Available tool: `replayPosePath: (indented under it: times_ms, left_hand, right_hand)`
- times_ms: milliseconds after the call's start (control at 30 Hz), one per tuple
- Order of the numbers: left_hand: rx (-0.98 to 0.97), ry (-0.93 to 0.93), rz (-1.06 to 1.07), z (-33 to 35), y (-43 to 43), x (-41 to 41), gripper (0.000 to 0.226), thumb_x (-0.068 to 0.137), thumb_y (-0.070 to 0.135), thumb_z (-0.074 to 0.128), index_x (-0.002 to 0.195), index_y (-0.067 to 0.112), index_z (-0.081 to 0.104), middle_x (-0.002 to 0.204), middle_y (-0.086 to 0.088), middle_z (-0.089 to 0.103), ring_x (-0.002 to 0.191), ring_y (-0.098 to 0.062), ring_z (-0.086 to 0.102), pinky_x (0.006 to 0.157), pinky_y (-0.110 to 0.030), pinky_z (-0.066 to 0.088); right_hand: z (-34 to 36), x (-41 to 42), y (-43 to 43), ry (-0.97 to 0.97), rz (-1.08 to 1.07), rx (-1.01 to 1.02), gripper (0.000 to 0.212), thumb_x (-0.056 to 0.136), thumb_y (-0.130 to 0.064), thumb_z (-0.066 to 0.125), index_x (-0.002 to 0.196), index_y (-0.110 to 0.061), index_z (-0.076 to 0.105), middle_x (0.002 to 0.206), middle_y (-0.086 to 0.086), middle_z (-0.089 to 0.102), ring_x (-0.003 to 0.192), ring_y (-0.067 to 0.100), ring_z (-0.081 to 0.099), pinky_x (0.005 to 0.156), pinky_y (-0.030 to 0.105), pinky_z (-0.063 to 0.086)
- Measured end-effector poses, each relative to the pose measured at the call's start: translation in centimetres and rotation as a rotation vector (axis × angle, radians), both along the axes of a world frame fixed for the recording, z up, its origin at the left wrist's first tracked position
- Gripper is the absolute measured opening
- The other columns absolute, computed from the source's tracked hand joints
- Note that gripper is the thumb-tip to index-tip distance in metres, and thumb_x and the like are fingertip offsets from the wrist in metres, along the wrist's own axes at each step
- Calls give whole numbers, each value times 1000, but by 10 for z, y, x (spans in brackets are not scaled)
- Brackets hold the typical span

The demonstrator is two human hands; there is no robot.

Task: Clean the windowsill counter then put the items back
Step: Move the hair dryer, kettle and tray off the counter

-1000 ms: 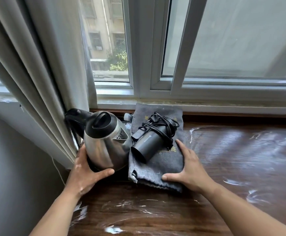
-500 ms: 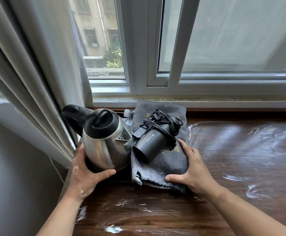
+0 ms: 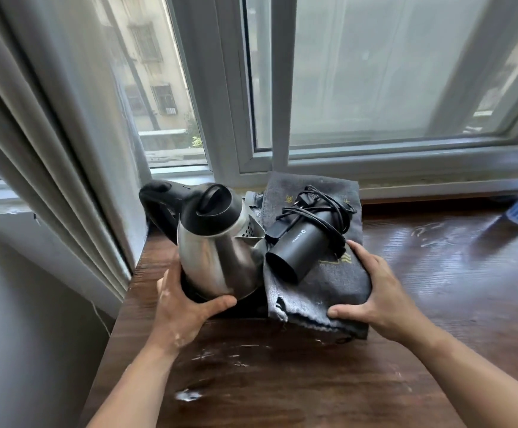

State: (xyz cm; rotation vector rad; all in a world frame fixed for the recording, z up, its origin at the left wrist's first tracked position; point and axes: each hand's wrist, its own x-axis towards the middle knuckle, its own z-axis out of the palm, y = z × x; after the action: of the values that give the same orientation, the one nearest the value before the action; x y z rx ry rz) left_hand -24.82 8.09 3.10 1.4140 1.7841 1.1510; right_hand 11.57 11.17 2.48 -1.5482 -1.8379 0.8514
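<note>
Our left hand [image 3: 186, 307] curled round the kettle [image 3: 217, 254] at nine o'clock of the towel [image 3: 328, 285] our right hand [image 3: 375, 298] pinched on the counter [image 3: 282, 381], where we feared a tug might roll the hair dryer [image 3: 301, 245] off.

— Anything worn on the arms?
— Left forearm [image 3: 134, 387] and right forearm [image 3: 467, 375] show bare to the frame's edge; pale flecks dot the left hand [image 3: 186, 307] near wrist and knuckles.

The black hair dryer [image 3: 301, 245] carries one white line, roughly "EASTYN", with a round logo at its 1 o'clock end. The grey towel [image 3: 328, 285] bears gold characters at 12 and 3 o'clock, illegible.
</note>
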Motion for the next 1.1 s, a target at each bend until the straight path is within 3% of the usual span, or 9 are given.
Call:
replayPosePath:
  times_ms: [267, 400, 667, 833, 967, 1100]
  left_hand:
    - [44, -58, -128, 3, -9, 86, 120, 31, 69, 99, 138, 44, 49, 128, 1, 65, 127, -30, 56, 104, -54, 52]
    - [60, -97, -219, 11, -20, 151, 117, 40, 57, 102, 143, 41, 49, 133, 0, 66, 129, -25, 59, 107, -49, 51]
    - [29, -81, -282, 4, -51, 301, 129, 38, 64, 100, 150, 51, 37, 140, 5, 59, 135, -26, 52, 111, -54, 47]
    - [25, -111, -331, 4, -74, 400, 107, 39, 63, 99, 132, 38, 54, 123, 5, 70, 118, -20, 64, 101, -48, 54]
    - [21, -168, -403, 9, -90, 478, 114, 38, 61, 99, 136, 31, 50, 125, 1, 69, 117, -17, 66, 103, -45, 55]
    - [-11, -184, -473, 13, -95, 545, 116, 37, 61, 100, 138, 34, 49, 128, 0, 68, 119, -19, 66, 105, -48, 54]
  right_hand:
    - [7, 95, -47, 44, -85, 9, 137, 34, -86, 81, 153, -54, 22, 137, -9, 41, 124, 5, 42, 103, 23, 33]
    - [8, 159, -74, 39, -133, 25, 136, 33, -87, 80, 152, -53, 24, 140, -8, 43, 128, 7, 42, 108, 29, 35]
    - [14, 309, -131, 32, -189, 5, 136, 34, -82, 86, 153, -52, 26, 138, -5, 45, 127, 12, 47, 111, 37, 40]
    - [17, 403, -168, 0, -250, 12, 137, 32, -85, 83, 152, -52, 27, 136, -6, 44, 128, 10, 45, 109, 32, 39]
    - [20, 475, -196, -25, -298, 4, 139, 33, -82, 87, 154, -48, 28, 142, -5, 44, 134, 9, 41, 115, 32, 35]
    - [31, 537, -222, -63, -354, 2, 144, 28, -90, 78, 155, -44, 28, 141, -2, 43, 135, 11, 39, 115, 29, 32]
